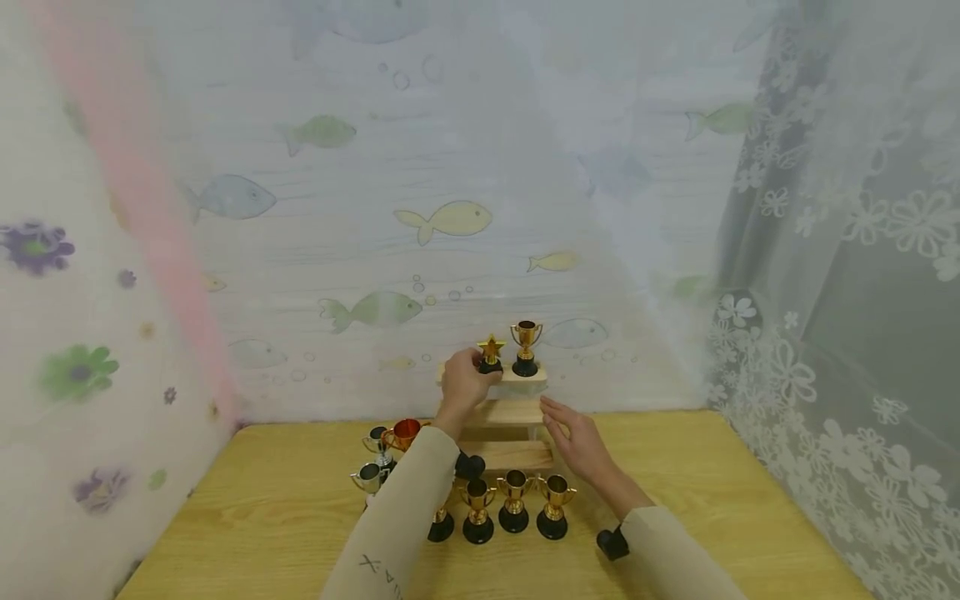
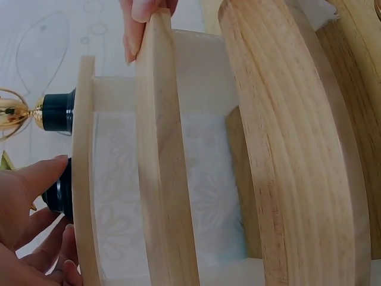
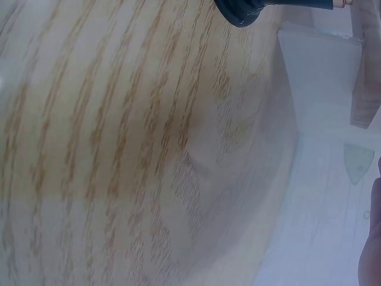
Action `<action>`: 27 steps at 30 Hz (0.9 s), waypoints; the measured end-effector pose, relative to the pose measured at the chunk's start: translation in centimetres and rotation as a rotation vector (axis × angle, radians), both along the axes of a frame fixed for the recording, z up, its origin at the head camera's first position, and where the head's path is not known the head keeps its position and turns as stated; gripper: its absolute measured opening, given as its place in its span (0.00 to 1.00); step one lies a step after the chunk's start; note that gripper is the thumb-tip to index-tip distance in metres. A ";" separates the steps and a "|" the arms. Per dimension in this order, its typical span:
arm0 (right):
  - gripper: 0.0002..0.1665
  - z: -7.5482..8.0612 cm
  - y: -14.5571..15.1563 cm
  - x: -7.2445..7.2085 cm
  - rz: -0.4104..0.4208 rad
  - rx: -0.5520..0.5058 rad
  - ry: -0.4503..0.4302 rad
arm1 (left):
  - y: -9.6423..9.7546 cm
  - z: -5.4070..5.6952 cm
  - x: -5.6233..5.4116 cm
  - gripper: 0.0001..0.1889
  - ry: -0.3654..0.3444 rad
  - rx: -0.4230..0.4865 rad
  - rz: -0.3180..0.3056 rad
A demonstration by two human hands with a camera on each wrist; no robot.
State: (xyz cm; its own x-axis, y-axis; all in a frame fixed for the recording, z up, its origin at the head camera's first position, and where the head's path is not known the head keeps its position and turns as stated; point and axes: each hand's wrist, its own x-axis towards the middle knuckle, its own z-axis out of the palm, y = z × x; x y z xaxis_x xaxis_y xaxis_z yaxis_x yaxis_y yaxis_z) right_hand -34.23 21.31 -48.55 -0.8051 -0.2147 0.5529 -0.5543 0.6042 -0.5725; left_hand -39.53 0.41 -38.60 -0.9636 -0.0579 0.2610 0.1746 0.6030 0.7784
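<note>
My left hand (image 1: 462, 383) pinches the black base of a small gold star trophy (image 1: 491, 348) at the top tier of a wooden stepped shelf (image 1: 506, 455). In the left wrist view, thumb and fingers sit around that base (image 2: 58, 193), right at the board's surface. A gold cup trophy (image 1: 527, 337) stands upright beside it on the same tier. My right hand (image 1: 576, 442) touches the right end of the middle tier with fairly straight fingers; the left wrist view shows its fingertips (image 2: 144, 11) at the board's end.
On the yellow wood-grain table (image 1: 675, 492), several gold cups (image 1: 514, 500) stand in a row before the shelf. Silver cups (image 1: 369, 478) and a reddish-orange cup (image 1: 406, 433) stand at its left, partly behind the left sleeve (image 1: 397, 517). A fish-patterned wall covering (image 1: 450, 275) rises behind.
</note>
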 end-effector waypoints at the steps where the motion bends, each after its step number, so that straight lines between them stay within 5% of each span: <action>1: 0.23 0.0 0.0 0.1 -0.005 -0.001 0.000 | 0.0 0.0 0.0 0.19 0.002 0.010 -0.003; 10: 0.22 -0.2 -0.1 0.0 -0.015 0.008 0.020 | -0.4 -0.3 0.2 0.19 0.024 0.093 -0.007; 27: 0.22 -0.3 -0.1 0.0 -0.005 0.007 0.046 | -1.4 -0.3 0.9 0.18 0.025 0.081 -0.042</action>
State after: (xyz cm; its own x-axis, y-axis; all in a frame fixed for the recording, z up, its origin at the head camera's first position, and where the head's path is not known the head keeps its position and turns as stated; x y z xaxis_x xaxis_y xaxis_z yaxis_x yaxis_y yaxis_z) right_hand -34.26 21.24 -48.81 -0.7799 -0.2146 0.5879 -0.5769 0.6109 -0.5422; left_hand -38.67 -0.96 -38.93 -0.9587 -0.0398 0.2815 0.2185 0.5301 0.8193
